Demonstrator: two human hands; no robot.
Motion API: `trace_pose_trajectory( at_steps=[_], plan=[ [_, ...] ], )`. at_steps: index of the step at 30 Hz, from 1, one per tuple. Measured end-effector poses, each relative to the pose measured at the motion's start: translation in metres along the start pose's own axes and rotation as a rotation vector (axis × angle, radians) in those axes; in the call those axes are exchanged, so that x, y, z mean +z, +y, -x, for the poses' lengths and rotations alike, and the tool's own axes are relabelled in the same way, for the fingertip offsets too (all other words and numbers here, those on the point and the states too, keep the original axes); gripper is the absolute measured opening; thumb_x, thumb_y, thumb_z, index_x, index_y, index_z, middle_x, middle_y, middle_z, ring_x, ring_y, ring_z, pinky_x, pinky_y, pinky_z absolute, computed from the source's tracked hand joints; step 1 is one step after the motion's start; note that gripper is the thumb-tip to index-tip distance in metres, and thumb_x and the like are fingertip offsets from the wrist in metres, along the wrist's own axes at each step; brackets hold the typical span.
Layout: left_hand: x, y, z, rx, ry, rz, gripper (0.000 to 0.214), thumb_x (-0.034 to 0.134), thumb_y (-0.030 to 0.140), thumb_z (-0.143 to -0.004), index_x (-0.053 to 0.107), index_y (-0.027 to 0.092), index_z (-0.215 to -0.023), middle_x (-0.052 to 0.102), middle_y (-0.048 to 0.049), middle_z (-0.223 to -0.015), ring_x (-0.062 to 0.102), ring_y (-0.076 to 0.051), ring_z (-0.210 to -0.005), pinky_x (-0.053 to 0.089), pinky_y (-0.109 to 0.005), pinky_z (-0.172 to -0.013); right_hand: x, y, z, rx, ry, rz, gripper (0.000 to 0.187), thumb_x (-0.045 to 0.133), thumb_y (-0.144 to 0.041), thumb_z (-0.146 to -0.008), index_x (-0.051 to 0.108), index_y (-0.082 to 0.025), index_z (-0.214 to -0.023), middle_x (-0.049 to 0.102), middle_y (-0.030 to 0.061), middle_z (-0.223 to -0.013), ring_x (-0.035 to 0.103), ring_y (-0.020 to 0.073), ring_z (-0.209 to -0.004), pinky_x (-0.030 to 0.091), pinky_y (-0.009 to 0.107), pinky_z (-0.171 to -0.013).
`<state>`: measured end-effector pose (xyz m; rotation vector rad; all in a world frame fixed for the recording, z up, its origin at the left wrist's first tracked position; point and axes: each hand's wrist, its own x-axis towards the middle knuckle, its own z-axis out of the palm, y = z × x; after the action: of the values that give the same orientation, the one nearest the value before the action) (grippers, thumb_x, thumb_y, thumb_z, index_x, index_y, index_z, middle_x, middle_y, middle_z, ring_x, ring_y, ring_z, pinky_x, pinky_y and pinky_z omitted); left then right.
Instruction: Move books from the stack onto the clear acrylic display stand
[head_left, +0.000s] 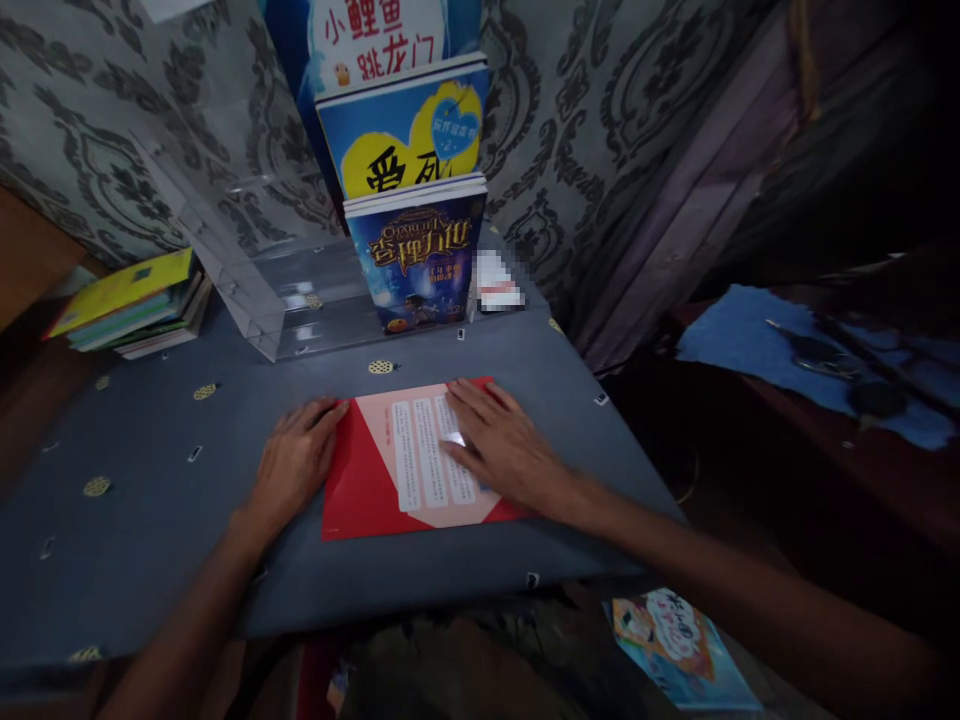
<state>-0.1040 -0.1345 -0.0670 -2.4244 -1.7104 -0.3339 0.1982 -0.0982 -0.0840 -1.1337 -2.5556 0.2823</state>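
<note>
A thin red book (346,490) with a pink panel and columns of small print lies on the grey patterned tablecloth, turned sideways to me. My right hand (501,445) rests over its right part, fingers spread, covering some of the print. At the left edge, the thumb of my left hand (296,452) touches the upper corner, while its loosely bent fingers lie on the cloth. Neither hand lifts anything. Behind the book, a clear acrylic stand (240,285) holds several upright books, a dark blue one (416,285) in front and a blue-yellow one (405,130) behind.
On the left of the table is a stack of books (139,300), a yellow one on top. Beside the stand lies a small white item (495,280), partly blurred. A light blue book (686,655) is below the table's front right edge. Blue cloth (742,340) lies off to the right.
</note>
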Motion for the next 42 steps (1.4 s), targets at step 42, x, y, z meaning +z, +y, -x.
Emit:
trace_pose_trajectory(
  at_steps=[42],
  plan=[
    [0.017, 0.129, -0.096, 0.574, -0.176, 0.166, 0.04, 0.033, 0.016, -0.104, 0.056, 0.015, -0.137, 0.066, -0.0134, -0.127, 0.06, -0.026, -0.115, 0.044, -0.043, -0.099, -0.026, 0.061, 0.0, 0.206, 0.188, -0.929, 0.046, 0.04, -0.049, -0.105, 0.063, -0.021, -0.133, 0.073, 0.0101, -0.126, 0.065, 0.0245, -0.121, 0.046, 0.048, -0.111]
  ],
)
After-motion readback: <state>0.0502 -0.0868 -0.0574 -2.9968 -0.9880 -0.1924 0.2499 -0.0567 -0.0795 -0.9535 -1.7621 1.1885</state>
